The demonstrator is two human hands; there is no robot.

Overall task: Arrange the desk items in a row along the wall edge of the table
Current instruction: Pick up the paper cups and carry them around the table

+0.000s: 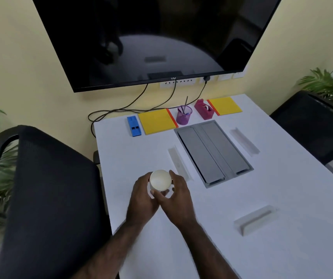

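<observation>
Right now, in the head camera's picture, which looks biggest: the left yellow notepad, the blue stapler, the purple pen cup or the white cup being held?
1. Left yellow notepad
2. White cup, though nearness to the camera inflates it
3. Blue stapler and purple pen cup: too alike to rank

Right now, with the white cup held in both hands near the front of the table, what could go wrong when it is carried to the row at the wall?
1. The row is crowded: the purple pen cup stands close between a yellow notebook and the tape dispenser. Squeezing the white cup in there could tip the pen cup.
2. The left hand and right hand must pass the clear holder and may knock it.
3. Cables hang at the wall edge and could snag.
</observation>
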